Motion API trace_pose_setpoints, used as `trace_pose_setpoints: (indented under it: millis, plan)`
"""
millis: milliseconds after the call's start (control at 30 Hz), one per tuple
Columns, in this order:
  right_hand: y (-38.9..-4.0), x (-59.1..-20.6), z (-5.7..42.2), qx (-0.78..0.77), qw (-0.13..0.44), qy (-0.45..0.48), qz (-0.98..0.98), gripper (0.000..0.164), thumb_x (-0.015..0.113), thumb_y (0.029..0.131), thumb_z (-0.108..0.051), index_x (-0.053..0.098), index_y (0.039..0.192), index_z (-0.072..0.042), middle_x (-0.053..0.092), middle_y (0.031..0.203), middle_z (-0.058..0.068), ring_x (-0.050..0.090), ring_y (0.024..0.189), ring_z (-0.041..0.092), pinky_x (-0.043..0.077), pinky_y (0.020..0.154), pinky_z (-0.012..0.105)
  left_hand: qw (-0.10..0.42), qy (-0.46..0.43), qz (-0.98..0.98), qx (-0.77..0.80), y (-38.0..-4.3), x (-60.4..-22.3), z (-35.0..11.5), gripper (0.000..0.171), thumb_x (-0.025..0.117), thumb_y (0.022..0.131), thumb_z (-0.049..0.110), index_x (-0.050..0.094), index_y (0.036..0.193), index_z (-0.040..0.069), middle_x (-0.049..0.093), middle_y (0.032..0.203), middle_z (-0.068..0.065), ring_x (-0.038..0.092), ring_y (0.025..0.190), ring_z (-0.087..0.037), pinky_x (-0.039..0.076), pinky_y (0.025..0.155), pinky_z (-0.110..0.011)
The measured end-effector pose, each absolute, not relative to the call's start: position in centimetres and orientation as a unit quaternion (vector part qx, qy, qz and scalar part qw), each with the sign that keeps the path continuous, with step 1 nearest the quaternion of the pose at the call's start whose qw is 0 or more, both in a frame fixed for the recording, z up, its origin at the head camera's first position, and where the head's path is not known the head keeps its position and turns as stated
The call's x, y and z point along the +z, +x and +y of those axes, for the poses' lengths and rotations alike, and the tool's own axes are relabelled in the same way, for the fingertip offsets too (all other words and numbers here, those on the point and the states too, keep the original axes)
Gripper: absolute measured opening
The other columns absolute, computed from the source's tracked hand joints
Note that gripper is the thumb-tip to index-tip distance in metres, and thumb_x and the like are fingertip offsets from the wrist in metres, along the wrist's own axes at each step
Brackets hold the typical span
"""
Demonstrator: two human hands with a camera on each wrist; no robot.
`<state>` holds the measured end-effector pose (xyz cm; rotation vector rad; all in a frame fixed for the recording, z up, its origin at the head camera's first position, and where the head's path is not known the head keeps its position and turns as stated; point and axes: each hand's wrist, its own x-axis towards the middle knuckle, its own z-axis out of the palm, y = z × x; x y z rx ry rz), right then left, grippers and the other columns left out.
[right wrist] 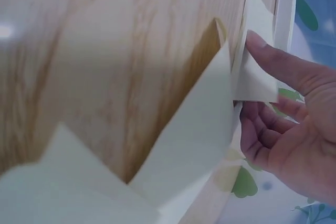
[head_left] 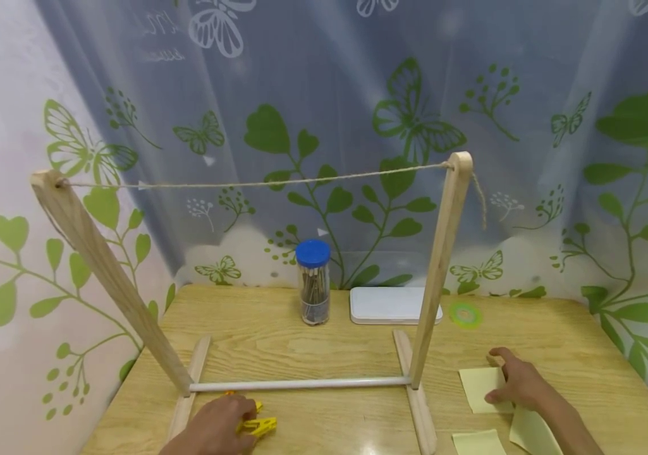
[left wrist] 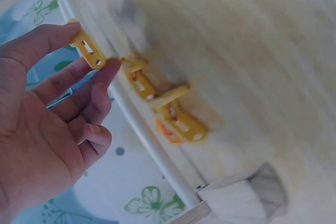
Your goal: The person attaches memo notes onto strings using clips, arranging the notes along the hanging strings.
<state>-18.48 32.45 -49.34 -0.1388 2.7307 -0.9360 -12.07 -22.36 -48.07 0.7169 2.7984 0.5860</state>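
Observation:
Between thumb and finger, my left hand (head_left: 215,426) pinches a small yellow plastic clothespin (left wrist: 88,50), seen best in the left wrist view. Close by on the table lie yellow clothespins (left wrist: 181,121) and an orange one (left wrist: 169,131). My right hand (head_left: 523,382) grips a pale yellow paper square (head_left: 477,390) by its edge; in the right wrist view the thumb is on its face and the other fingers are partly behind it. A bent paper square (right wrist: 189,140) lies beside it, and another paper square (head_left: 478,442) sits nearer the front.
A wooden frame stands between the hands, with a left post (head_left: 113,278), a right post (head_left: 440,272), a string (head_left: 255,184) across the top and a white rod (head_left: 301,384) low down. Behind are a blue-lidded jar (head_left: 313,284) of sticks and a white case (head_left: 386,305).

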Motion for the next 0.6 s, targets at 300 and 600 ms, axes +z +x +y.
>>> trace_pose_setpoints:
  millis: [300, 600]
  plan:
    - [-18.4, -49.3, 33.5, -0.314, 0.098, -0.061, 0.942, 0.038, 0.073, 0.081, -0.018, 0.059, 0.108, 0.006, 0.061, 0.082, 0.003, 0.054, 0.072, 0.012, 0.044, 0.059, 0.025, 0.061, 0.258, 0.942, 0.207, -12.9, -46.4, -22.0, 0.022, 0.074, 0.08, 0.029, 0.068, 0.094, 0.013, 0.062, 0.083, 0.009, 0.054, 0.073, -0.004, 0.043, 0.06, -0.023]
    - [-16.8, -46.6, 32.6, -0.385, 0.055, -0.107, 0.915, 0.037, 0.061, 0.093, -0.02, 0.037, 0.07, -0.003, 0.026, 0.063, -0.006, 0.025, 0.054, 0.001, 0.027, 0.049, 0.024, 0.023, 0.273, 0.938, 0.214, -13.9, -44.0, -21.5, 0.031, 0.066, 0.087, 0.036, 0.071, 0.104, 0.011, 0.064, 0.091, 0.008, 0.06, 0.08, -0.007, 0.049, 0.066, -0.025]
